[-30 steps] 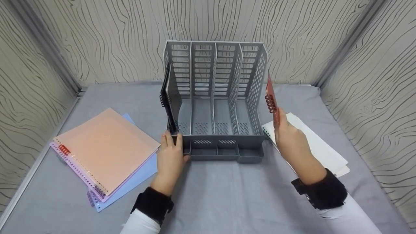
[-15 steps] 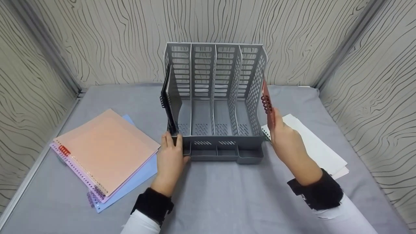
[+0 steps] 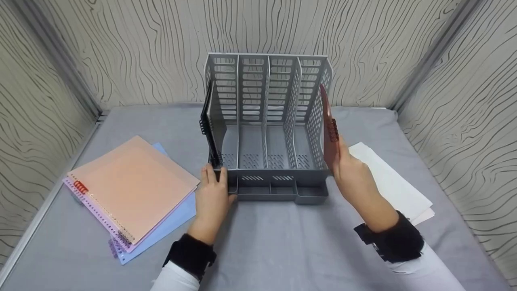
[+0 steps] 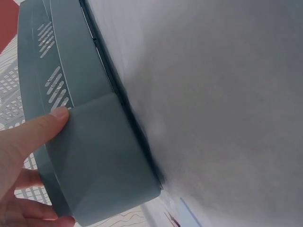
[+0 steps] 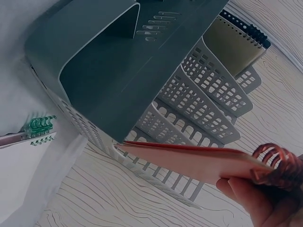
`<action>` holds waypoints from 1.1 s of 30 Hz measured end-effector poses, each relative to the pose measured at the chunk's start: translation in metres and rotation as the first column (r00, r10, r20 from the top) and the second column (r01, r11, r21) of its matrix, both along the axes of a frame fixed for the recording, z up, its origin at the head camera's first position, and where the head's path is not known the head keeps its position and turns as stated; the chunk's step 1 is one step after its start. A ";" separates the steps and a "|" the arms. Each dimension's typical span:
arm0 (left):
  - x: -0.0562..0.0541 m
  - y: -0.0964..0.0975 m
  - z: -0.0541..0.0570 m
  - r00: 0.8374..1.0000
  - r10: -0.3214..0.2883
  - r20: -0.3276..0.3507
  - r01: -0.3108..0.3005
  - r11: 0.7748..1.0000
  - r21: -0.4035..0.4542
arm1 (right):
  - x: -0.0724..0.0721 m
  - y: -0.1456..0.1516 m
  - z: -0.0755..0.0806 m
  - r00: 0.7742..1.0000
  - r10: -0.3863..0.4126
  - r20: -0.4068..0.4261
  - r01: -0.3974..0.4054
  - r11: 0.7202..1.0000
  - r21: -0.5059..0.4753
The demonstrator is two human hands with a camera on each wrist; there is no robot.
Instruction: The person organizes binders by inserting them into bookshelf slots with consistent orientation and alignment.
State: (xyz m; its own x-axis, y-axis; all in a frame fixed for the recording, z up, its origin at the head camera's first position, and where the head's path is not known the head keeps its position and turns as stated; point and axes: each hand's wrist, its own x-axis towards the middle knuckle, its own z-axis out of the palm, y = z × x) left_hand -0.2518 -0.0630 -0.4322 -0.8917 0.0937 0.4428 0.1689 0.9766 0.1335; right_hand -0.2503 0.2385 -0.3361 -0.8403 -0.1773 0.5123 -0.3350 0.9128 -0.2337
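Note:
A grey desktop file organizer (image 3: 282, 197) with upright slots stands in the head view, small compartments along its front. My left hand (image 3: 212, 204) grips its front left corner, thumb on the front face and fingers around the side, as the left wrist view shows. A black spiral notebook (image 3: 208, 135) stands in the leftmost slot. With my right hand (image 3: 357, 176) I hold a red spiral notebook (image 3: 330, 141) upright by its coil side. It overlaps the organizer's right wall in the head view; in the right wrist view its far corner reaches the front edge of the rightmost slot.
On the left lie stacked binder notebooks, an orange one (image 3: 133, 186) on top of purple and blue ones (image 3: 177, 216). White notebooks (image 3: 387, 182) lie at right, partly behind my right hand; a green coil (image 5: 40, 125) shows there. Patterned panels enclose the grey cloth.
My right hand has moved left with the red notebook, from beside the organizer to its right wall, and the notebook has turned slightly. The left hand has stayed on the corner.

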 end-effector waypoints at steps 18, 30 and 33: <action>0.000 0.000 -0.001 0.999 0.006 0.033 -0.006 1.000 0.009 | 0.002 -0.002 -0.001 0.999 0.033 0.042 -0.030 0.998 -0.063; 0.001 0.000 0.000 0.999 0.003 0.040 -0.004 1.000 0.015 | 0.001 -0.008 -0.005 0.999 0.049 0.023 -0.047 0.996 -0.075; 0.000 0.000 0.000 0.999 0.002 0.044 -0.003 1.000 0.020 | 0.001 -0.011 -0.005 0.998 0.050 0.030 -0.047 0.995 -0.085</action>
